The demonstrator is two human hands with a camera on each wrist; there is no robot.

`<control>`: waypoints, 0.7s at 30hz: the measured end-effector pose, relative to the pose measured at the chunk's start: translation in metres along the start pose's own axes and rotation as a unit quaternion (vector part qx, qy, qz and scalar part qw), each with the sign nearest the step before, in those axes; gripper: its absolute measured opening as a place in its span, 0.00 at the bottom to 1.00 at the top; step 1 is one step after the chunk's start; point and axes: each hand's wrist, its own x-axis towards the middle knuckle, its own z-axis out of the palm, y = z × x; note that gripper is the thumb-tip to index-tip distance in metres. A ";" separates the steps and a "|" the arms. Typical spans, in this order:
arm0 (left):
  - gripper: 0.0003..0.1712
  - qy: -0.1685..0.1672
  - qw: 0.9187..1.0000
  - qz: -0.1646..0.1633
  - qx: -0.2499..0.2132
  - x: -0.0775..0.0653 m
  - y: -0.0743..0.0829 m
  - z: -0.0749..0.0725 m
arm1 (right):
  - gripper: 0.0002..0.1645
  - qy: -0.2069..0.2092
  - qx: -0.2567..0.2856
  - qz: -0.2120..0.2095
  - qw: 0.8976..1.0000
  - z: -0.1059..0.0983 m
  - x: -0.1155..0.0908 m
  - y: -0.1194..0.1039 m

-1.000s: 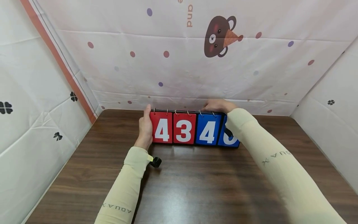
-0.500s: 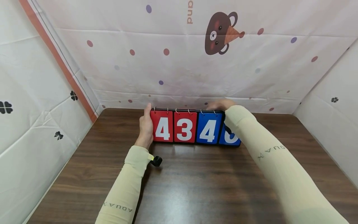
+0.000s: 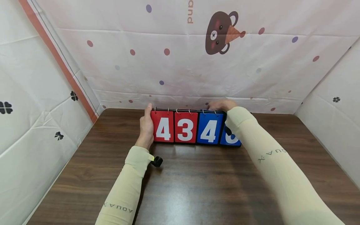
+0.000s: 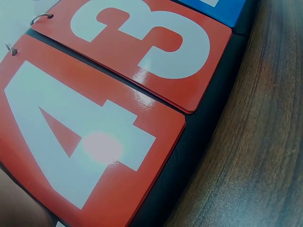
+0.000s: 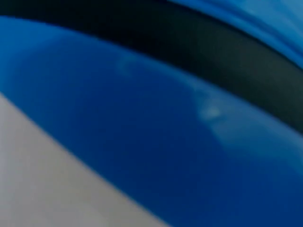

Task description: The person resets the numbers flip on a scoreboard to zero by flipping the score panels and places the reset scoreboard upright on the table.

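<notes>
Flip scoreboard (image 3: 185, 128) sits at the far side of the wood-grain table (image 3: 180, 190), near the printed backdrop (image 3: 126, 72): red cards (image 3: 162, 126) read 4 and 3, first blue card (image 3: 208, 128) reads 4, last blue card (image 3: 231, 140) partly behind the right sleeve (image 3: 261, 150). Left hand (image 3: 145, 128) lies against the scoreboard's left end, one digit upright; other fingers hidden, grip cannot be told. Right hand (image 3: 222, 105) is at the top edge, blue side; fingertips hidden, grip likewise undetermined.
</notes>
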 end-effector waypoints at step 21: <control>0.36 0.004 1.000 -0.009 0.015 0.000 0.000 0.000 | 0.35 0.176 0.114 0.041 0.977 -0.002 0.000 0.004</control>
